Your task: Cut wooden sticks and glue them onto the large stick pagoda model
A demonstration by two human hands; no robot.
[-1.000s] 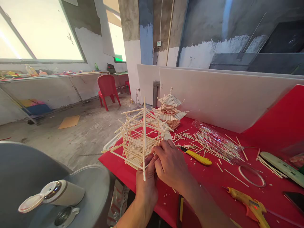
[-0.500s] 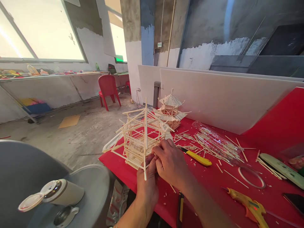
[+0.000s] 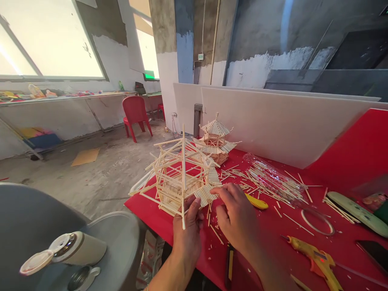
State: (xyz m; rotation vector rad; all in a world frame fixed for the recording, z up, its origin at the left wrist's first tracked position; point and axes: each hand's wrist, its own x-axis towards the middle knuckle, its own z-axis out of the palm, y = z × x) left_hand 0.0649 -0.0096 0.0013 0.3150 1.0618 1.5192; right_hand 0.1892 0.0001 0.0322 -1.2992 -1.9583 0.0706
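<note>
One pale stick model [image 3: 183, 171], partly slatted; left fingers [image 3: 193, 208] gripping it; right fingers [image 3: 226, 195]: grip unclear.

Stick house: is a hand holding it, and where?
The left hand holds the stick house by its near edge. Whether the right hand grips it too, I can't tell.

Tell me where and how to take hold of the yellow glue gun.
Probably best by the handle, with the right hand coming from the near side: the glue gun lies on its side, its handle running toward the person and its nozzle pointing left, away from that grip.
</note>
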